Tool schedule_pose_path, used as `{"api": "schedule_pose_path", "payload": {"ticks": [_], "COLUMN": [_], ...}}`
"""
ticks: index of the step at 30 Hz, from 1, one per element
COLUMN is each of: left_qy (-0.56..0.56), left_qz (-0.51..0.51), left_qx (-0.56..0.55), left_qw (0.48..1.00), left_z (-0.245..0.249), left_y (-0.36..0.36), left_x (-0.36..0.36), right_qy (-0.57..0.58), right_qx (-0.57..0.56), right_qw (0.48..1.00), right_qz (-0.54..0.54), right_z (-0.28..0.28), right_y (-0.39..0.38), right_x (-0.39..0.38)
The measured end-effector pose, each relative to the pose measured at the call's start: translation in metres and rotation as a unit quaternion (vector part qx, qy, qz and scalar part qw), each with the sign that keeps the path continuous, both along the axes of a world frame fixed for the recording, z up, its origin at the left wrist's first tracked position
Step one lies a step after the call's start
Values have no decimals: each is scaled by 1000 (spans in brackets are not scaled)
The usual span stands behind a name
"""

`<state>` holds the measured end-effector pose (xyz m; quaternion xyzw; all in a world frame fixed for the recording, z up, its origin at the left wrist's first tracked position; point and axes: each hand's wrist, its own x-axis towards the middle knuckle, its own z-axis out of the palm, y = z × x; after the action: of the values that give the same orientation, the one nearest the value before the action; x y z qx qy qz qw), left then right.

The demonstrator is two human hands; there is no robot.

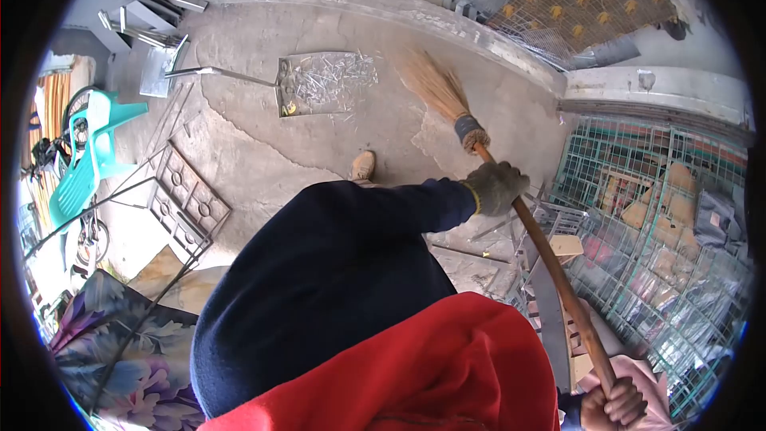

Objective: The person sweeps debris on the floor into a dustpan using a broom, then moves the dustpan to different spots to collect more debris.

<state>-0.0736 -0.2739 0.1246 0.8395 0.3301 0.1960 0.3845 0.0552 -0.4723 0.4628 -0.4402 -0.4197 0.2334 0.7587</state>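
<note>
A long broom with a wooden handle slants across the right half of the view. My left hand, in a grey-green glove, is wrapped round the handle just below the bristle head. Near the bottom right edge, my right hand grips the handle's far end. The straw bristles rest on or just above the concrete floor, slightly blurred. To their left lies a metal dustpan with a long handle, and a heap of thin, shiny scraps fills it and spills past its open edge.
A teal plastic chair stands at the left, near a metal grille. Wire mesh cages line the right side. A raised concrete ledge runs along the back. One shoe shows in front of my body. Floral fabric lies lower left.
</note>
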Motion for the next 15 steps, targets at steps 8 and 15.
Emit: {"api": "schedule_pose_path", "payload": {"ticks": [8,15], "left_qy": [165,122], "left_qz": [78,127], "left_qx": [-164,-114], "left_qw": [969,978], "left_z": [-233,-100], "left_y": [-26,-15], "left_x": [-66,-84], "right_qy": [124,146], "right_qx": [-164,-53], "right_qw": [967,968], "right_qz": [149,195], "right_z": [-185,-118], "right_y": [132,100], "right_x": [-2,49]}}
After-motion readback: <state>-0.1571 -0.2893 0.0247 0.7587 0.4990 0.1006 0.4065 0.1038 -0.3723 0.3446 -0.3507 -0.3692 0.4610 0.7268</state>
